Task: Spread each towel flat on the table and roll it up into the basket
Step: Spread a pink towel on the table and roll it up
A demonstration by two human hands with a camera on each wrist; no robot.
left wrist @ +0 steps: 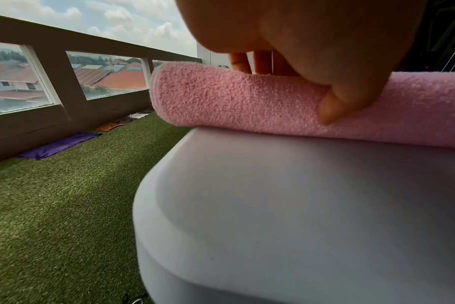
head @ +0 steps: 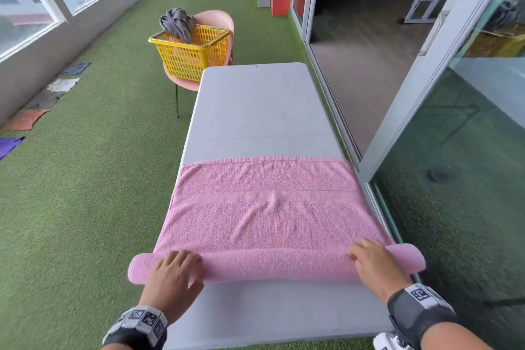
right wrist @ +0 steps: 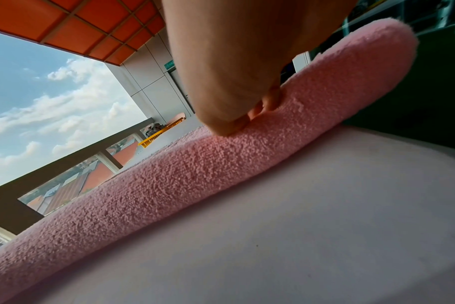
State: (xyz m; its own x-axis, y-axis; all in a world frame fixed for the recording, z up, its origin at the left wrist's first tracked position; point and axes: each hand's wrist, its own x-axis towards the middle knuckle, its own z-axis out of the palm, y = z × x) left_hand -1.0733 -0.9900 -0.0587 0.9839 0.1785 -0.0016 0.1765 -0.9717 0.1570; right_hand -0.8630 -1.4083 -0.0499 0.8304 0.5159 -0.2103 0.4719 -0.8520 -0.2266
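A pink towel [head: 264,207] lies across the near half of the grey table [head: 255,105], its near end wound into a roll [head: 272,264] whose ends overhang both table sides. My left hand [head: 183,267] holds the roll near its left end; the fingers curl over the top and the thumb [left wrist: 335,107] presses the near side of the roll [left wrist: 234,100]. Near the right end, my right hand [head: 369,258] curls its fingers [right wrist: 268,100] over the roll [right wrist: 195,174]. The yellow basket [head: 190,54] sits on a pink chair [head: 218,18] past the table's far left corner, with a grey towel [head: 177,24] in it.
Artificial grass surrounds the table. Along the left wall lie loose cloths: orange [head: 27,119], purple [head: 10,145] and white [head: 62,85]. A sliding glass door frame [head: 426,94] runs close along the table's right side.
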